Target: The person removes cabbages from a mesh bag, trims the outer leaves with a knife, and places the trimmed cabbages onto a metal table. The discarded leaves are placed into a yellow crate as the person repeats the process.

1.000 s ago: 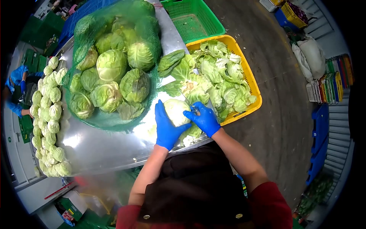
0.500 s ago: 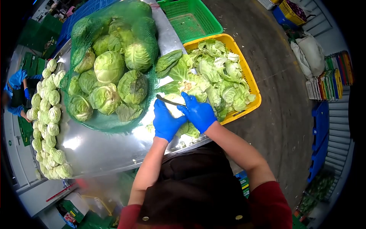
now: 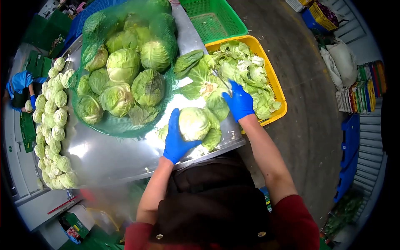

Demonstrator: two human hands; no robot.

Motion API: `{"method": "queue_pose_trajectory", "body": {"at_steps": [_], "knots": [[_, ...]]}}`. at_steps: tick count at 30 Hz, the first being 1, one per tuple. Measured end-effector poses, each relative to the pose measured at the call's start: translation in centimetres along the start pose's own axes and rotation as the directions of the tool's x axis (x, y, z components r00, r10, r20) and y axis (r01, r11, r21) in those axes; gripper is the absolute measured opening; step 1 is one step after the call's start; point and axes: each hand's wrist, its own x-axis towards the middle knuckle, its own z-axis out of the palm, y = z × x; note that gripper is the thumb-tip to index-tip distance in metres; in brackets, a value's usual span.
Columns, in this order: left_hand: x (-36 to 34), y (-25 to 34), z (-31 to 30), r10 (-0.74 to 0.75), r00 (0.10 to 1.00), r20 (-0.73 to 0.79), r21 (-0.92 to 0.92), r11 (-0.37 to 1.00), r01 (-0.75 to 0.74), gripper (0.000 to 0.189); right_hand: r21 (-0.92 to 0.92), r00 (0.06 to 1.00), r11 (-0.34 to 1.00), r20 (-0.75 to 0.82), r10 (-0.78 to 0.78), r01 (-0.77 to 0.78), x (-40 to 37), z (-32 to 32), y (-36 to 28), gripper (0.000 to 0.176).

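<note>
A pale, trimmed cabbage (image 3: 194,123) sits near the front edge of the metal table (image 3: 112,162), with loose outer leaves (image 3: 213,135) at its right side. My left hand (image 3: 176,139), gloved in blue, lies against the cabbage's left side with thumb and fingers spread around it. Over the table's right end, my right hand (image 3: 240,101), also in a blue glove, is closed around a knife (image 3: 219,78) whose blade points up and left. Large cut leaves (image 3: 200,81) lie beyond the cabbage, beside the yellow crate (image 3: 273,77).
A green net (image 3: 121,131) full of cabbages (image 3: 123,66) covers the table's middle. Small trimmed cabbages (image 3: 54,121) line its left edge. A green crate (image 3: 212,21) stands behind the yellow one. At the far left, a co-worker in blue (image 3: 21,85) holds a cabbage.
My right hand has moved up and right with the knife, away from the cabbage. My left hand now spreads on the cabbage's left side, leaving it in full view.
</note>
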Motion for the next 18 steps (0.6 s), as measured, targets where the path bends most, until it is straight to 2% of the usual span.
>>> {"method": "queue_pose_trajectory", "body": {"at_steps": [1, 2, 4, 5, 6, 9, 14, 18], "knots": [[0.7, 0.6, -0.3, 0.057, 0.997, 0.045, 0.079, 0.995, -0.061, 0.123, 0.222, 0.997, 0.975, 0.071, -0.035, 0.019, -0.8, -2.4, -3.1, 0.069], [1.5, 1.7, -0.6, 0.056, 0.993, 0.105, 0.095, 0.993, -0.066, 0.121, 0.271, 0.944, 0.96, 0.327, -0.029, -0.064, -1.5, -4.6, -6.2, 0.074], [1.5, 2.9, -0.3, -0.005, 0.997, 0.074, 0.182, 0.983, -0.009, 0.119, 0.429, 0.857, 0.867, 0.315, -0.407, 0.254, -3.0, -2.9, -7.0, 0.071], [1.2, 3.2, 0.0, -0.034, 0.998, 0.055, 0.226, 0.974, 0.021, 0.118, 0.3, 0.794, 0.855, 0.333, -0.509, 0.423, -3.2, -1.1, -6.5, 0.058], [0.2, 2.9, 0.5, -0.033, 0.998, -0.059, 0.115, 0.993, 0.04, 0.112, 0.328, 0.812, 0.847, 0.285, -0.51, 0.418, -3.7, -0.2, -5.9, 0.052], [-1.3, 4.3, 1.2, -0.182, 0.976, -0.119, -0.009, 0.983, 0.182, 0.111, 0.325, 0.836, 0.836, 0.19, -0.515, 0.441, -4.3, 0.1, -6.1, 0.037], [0.1, 3.1, 3.1, -0.135, 0.978, -0.16, 0.036, 0.989, 0.143, 0.113, 0.123, 0.83, 0.836, 0.11, -0.547, 0.535, -2.8, 0.0, -5.8, 0.018], [-0.1, 3.5, 2.6, -0.071, 0.984, -0.166, 0.065, 0.994, 0.083, 0.111, 0.212, 0.848, 0.84, 0.083, -0.524, 0.499, -1.5, -1.2, -5.1, 0.02]]}}
